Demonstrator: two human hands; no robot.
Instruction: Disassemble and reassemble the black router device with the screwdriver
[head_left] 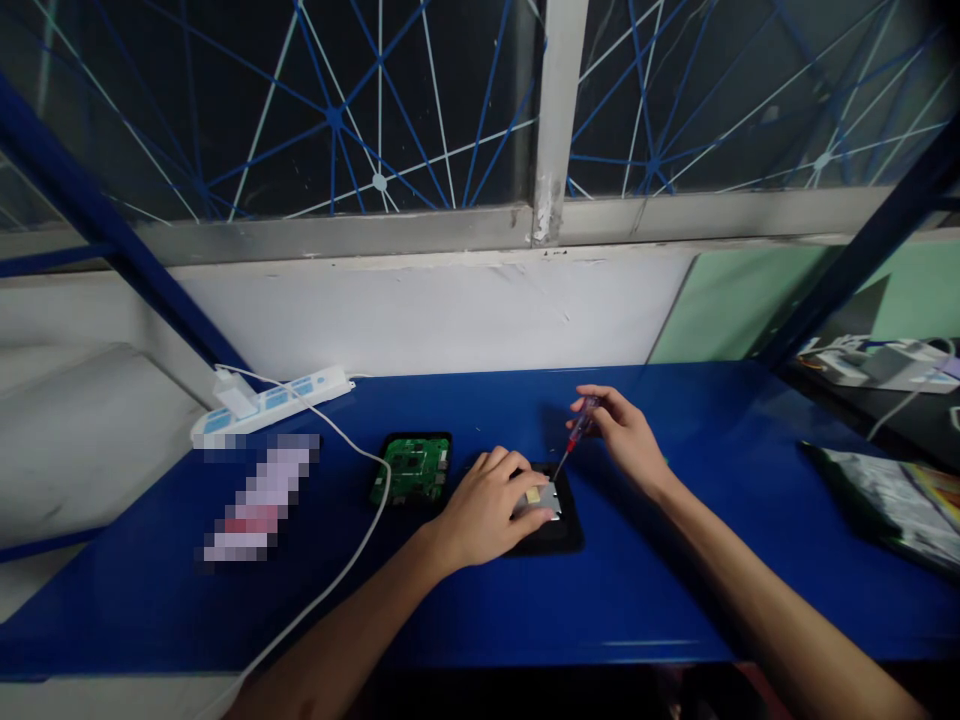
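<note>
Right hand (621,428): here we go, my fingers wrap the screwdriver (580,430), tip down by the far edge of the silver part (551,500).
Left hand (487,508): thumb and forefinger spread over that part; pinching or just resting, can't tell.
Silver part: under my left fingers, over the black case (574,533); looks light, stiff, perhaps fragile, so edges only.
Screwdriver: light, rigid, likely slick; handle's my hold.

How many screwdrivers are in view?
1: the translucent purple-and-red screwdriver in the right hand, angled down toward the silver metal plate beneath the left hand. Others may be hidden.
</note>
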